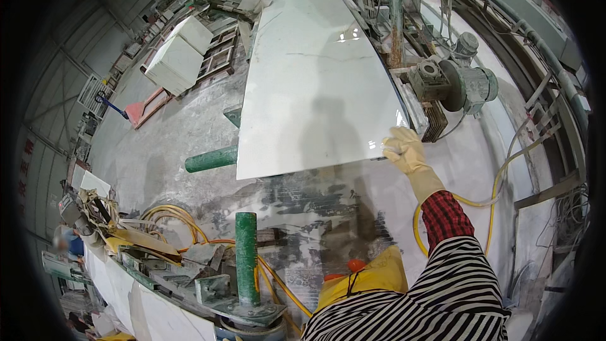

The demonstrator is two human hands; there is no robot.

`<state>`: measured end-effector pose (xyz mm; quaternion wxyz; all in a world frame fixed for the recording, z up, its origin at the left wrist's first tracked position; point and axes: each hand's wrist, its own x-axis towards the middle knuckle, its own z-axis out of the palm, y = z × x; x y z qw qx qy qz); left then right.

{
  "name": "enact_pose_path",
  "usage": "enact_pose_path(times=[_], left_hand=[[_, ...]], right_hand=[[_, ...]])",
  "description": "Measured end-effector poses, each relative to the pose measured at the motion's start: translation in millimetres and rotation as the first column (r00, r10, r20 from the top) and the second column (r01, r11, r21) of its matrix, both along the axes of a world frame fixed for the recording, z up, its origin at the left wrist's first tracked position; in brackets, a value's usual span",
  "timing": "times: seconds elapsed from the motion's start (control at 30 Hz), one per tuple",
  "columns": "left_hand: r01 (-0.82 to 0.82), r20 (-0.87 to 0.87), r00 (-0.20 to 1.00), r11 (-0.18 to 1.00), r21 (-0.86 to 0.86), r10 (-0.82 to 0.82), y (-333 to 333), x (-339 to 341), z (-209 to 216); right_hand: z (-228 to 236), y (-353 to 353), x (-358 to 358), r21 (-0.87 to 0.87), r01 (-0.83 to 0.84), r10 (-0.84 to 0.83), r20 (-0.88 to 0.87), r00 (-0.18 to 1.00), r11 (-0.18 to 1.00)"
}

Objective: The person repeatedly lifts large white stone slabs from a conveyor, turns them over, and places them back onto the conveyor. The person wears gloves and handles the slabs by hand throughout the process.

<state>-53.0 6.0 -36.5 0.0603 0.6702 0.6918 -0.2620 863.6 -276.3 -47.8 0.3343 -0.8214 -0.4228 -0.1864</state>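
My right hand (404, 150), in a cream rubber glove, is at the near right corner of a large polished white stone slab (297, 101). Its fingers curl round that corner; the fingertips are partly hidden. A red checked cuff and a black-and-white striped sleeve (435, 284) cover the arm. The slab lies flat, glossy, with faint dark veins and my shadow across it. My left hand is out of view. At the bottom, a yellow apron (366, 278) shows on my body.
Green rollers (212, 160) and a green post (247, 259) stand left of the slab's near end. A grey motor (467, 85) sits at its right. Yellow hoses (278, 284) cross the wet floor. White blocks (177, 63) and a pallet jack (142, 107) are far left; people are farther off.
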Motion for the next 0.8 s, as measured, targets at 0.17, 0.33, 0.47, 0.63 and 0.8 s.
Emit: enact_pose_path(times=[0.17,0.33,0.47,0.63,0.8], left_hand=[[-0.005,-0.011,1.0,1.0,0.018,0.005,-8.8,-6.2,-3.2],[0.051,-0.022,0.999,0.998,0.047,-0.05,-19.1,-9.6,-10.4],[0.457,-0.406,0.747,0.85,-0.261,-0.526,-17.8,-39.9,-21.4],[0.76,-0.561,0.521,0.648,-0.038,-0.644,-35.7,-56.8,-36.2],[0.693,-0.271,0.72,0.665,0.278,-0.638,-23.1,-57.4,-41.7]], right_hand=[[4.9,-13.9,-6.6,-0.044,0.306,-0.309,-0.162,0.937,0.951],[2.9,-28.7,0.1,-0.048,0.357,-0.331,-0.508,0.795,0.933],[-32.3,-33.0,20.8,0.132,0.341,-0.169,-0.67,0.722,0.931],[-35.6,-32.7,25.5,0.208,0.388,-0.037,-0.842,0.538,0.898],[-56.8,-39.6,35.1,0.301,0.433,0.06,-0.871,0.488,0.85]])
